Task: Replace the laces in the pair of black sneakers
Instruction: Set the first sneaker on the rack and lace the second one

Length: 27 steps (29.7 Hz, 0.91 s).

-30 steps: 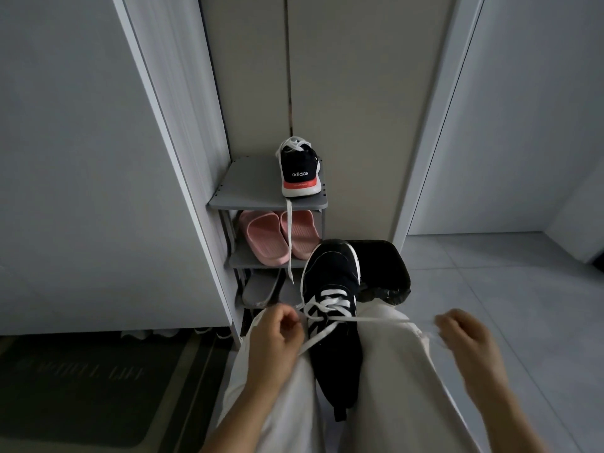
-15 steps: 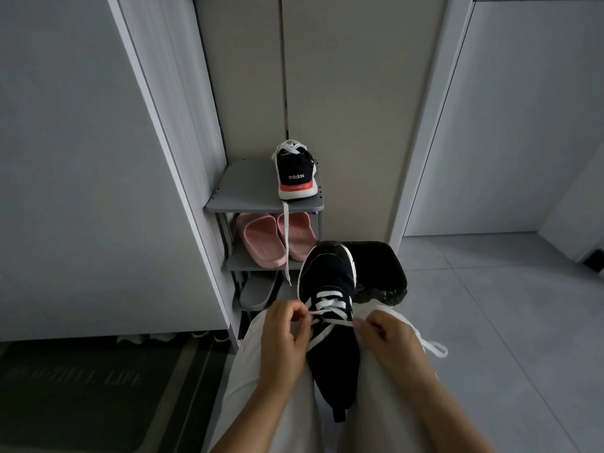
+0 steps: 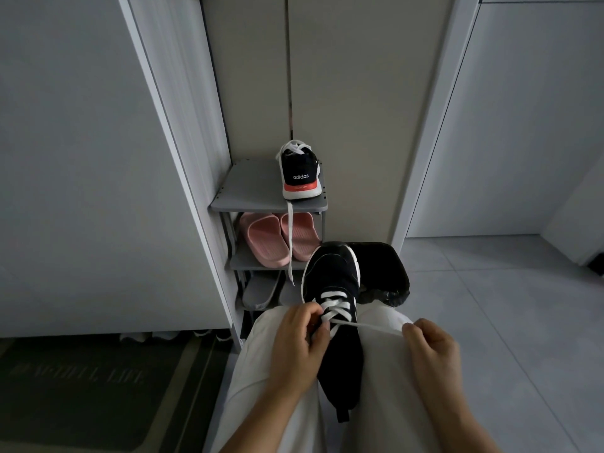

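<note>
Lacing step: left hand (image 3: pixel 299 341) pinches lace (image 3: pixel 369 327) at sneaker (image 3: pixel 336 279) eyelets; right hand (image 3: pixel 431 351), fingers curled round it, holds it taut. Next, probably: thread the following eyelet.

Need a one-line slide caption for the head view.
Black sneaker on the lap: left hand pinches the white lace at the eyelets, right hand holds its end taut.
</note>
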Motion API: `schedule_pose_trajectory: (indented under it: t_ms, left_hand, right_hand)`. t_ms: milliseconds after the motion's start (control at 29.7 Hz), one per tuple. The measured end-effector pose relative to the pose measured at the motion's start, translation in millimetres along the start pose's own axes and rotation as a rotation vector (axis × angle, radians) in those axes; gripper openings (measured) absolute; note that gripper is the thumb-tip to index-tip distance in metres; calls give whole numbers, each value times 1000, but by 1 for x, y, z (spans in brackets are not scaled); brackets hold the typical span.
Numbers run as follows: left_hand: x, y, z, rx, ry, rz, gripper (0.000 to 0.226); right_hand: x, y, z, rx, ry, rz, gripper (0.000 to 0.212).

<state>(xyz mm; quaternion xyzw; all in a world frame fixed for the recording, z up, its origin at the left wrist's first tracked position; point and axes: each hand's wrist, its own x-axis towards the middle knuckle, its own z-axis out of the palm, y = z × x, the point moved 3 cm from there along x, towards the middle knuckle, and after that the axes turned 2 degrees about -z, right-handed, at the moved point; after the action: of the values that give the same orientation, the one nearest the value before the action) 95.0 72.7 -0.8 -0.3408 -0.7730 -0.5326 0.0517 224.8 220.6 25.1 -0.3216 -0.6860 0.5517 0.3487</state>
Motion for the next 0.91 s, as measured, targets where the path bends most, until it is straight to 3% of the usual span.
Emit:
schedule_pose_trajectory:
  t_ms: [101,202,269,370,437,571,672,773,908]
  left_hand:
    - [0,-1,-1,23,14,-36,27]
    - [-2,1,-2,-3,6,-80,22]
    - [-2,2,-2,-10,-24,-127,20]
    - [-3,7,-1,72,-104,-198,33]
    - [-6,6,-1,132,-120,-227,34]
    - [-13,9,-5,296,-43,-77,24]
    - [-19,12,-8,334,-6,-1,20]
    - [-24,14,-11,286,4,35,11]
    - [-24,24,-7,407,44,164,18]
  right_hand:
    - [4,4,0,15,19,18,36]
    - [5,8,4,-58,-30,-43,32]
    - [4,11,9,-195,-94,-120,22]
    - [1,12,14,-460,-117,-336,26]
    - [-2,6,13,-423,-94,-397,15]
    - [2,8,3,-122,-23,-118,29]
    - [6,12,-1,-129,-26,-51,26]
    - [4,12,2,-174,-35,-176,19]
    - [-3,4,11,-346,3,-504,37]
